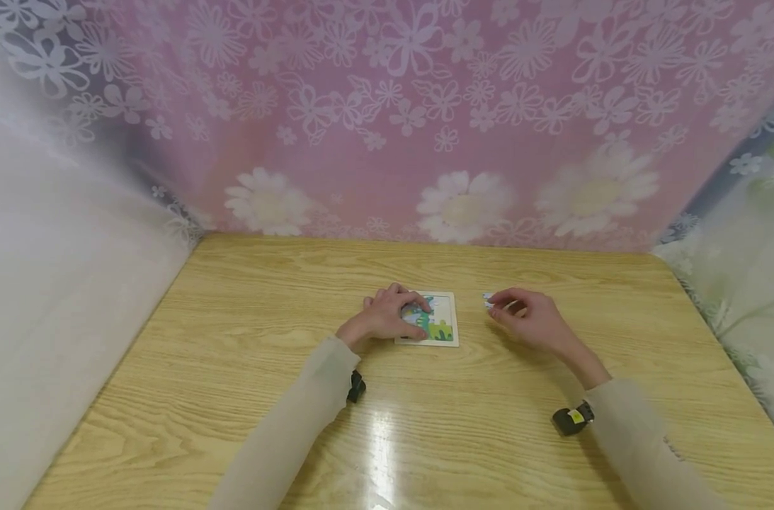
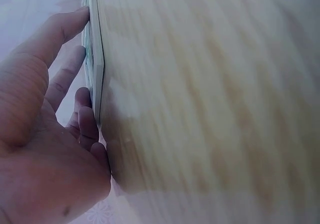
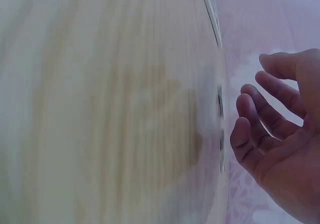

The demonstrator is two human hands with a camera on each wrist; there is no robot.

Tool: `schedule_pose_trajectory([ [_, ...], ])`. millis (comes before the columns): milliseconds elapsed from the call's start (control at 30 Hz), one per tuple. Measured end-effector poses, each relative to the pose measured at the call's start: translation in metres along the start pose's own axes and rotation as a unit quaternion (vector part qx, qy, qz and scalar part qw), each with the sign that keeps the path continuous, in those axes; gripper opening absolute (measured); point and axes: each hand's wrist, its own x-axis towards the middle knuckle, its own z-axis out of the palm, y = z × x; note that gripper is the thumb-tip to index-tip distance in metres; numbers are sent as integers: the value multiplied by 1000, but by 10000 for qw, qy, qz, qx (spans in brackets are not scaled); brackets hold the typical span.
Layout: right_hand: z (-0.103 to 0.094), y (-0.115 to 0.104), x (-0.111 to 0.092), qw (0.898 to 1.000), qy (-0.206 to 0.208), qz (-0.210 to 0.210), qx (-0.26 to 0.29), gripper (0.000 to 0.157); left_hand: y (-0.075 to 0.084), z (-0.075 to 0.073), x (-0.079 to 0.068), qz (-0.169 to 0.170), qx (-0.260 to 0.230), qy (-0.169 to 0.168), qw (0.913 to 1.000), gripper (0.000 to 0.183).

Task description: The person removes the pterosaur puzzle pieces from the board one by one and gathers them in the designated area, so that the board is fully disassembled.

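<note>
A small picture jigsaw puzzle [image 1: 443, 320] in a pale square tray [image 1: 454, 333] lies on the table, with green and blue shapes on it. My left hand [image 1: 387, 316] rests over its left side, fingers spread and fingertips touching the board; in the left wrist view the board [image 2: 97, 78] appears edge-on beside the fingers. To the right of the tray, my right hand [image 1: 532, 319] hovers by light-blue puzzle pieces [image 1: 486, 299], partly hidden by its fingers. In the right wrist view, two flat pieces [image 3: 220, 102] lie on the table, apart from the loosely bent fingers of the hand [image 3: 280, 119].
The wood-grain table [image 1: 246, 304] extends around the tray. Behind it hangs a pink flowered cloth [image 1: 374, 142], with pale cloth [image 1: 61, 234] along the left side. Dark wrist cameras [image 1: 568, 421] are strapped at both sleeves.
</note>
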Motion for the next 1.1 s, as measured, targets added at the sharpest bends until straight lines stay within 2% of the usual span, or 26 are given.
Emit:
schedule_pose_trajectory([
  [167,13,-9,0,9994,-204,-241,138,22,2,-1,-1,-23,18,-36,10000,39],
  [367,28,-14,3,9975,-261,-617,202,19,2,0,0,-69,98,22,9999,40],
  [667,40,-25,9,9960,-595,-655,131,23,1,1,2,-143,79,-14,9999,40],
  [900,44,-27,14,9943,-860,-595,-212,27,3,-1,1,-141,64,-30,9999,40],
  [1100,47,-31,17,9923,-1060,-599,-233,30,4,-2,1,-165,98,-48,9998,41],
])
